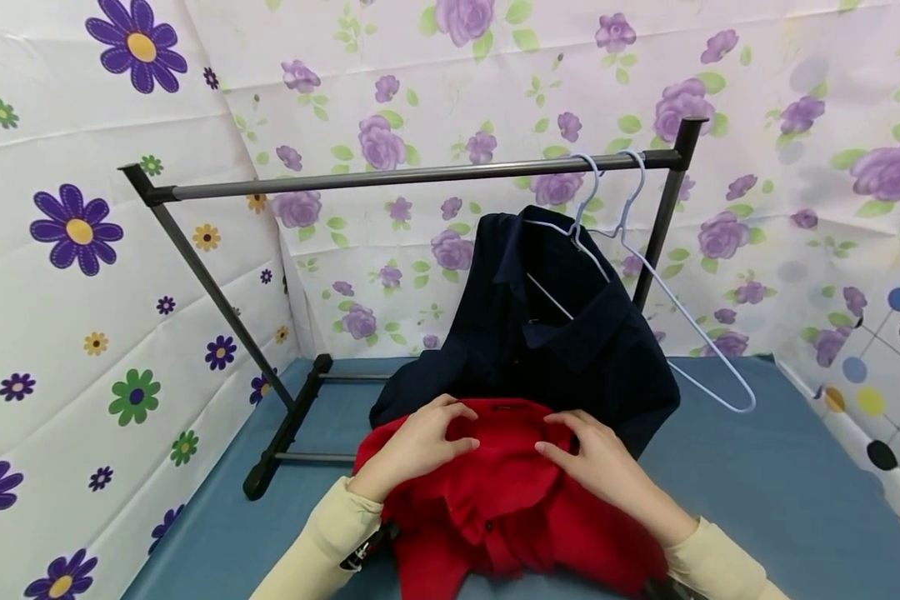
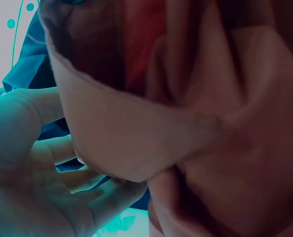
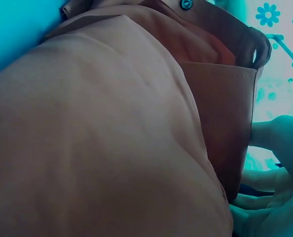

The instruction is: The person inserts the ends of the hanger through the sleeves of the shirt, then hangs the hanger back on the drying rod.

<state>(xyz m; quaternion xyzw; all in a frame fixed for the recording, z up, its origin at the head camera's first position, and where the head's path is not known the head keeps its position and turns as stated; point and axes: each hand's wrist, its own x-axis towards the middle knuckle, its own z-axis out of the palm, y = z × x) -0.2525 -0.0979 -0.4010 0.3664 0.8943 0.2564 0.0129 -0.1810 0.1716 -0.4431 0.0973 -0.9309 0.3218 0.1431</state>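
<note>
While holding the red shirt [image 1: 513, 500] over the table [image 1: 765, 475] toward its near edge, curls the fingers of left hand [image 1: 423, 442] and right hand [image 1: 603, 458] round the collar [image 1: 523, 407], with thumbs apart from fingertips; looks only part done, with the navy shirt [image 1: 607, 367] hung on a hanger [image 1: 576, 231] from the rack [image 1: 420, 176], red shirt on none, bare hanger [image 1: 681, 310] nearer the right edge

Head view: from six o'clock, above, facing twelve and downward, mid-range. Wrist views: very close, left facing about two o'clock past the left hand [image 1: 423, 437], right about ten past the right hand [image 1: 603, 460]. All share the red shirt [image 1: 506, 475].
</note>
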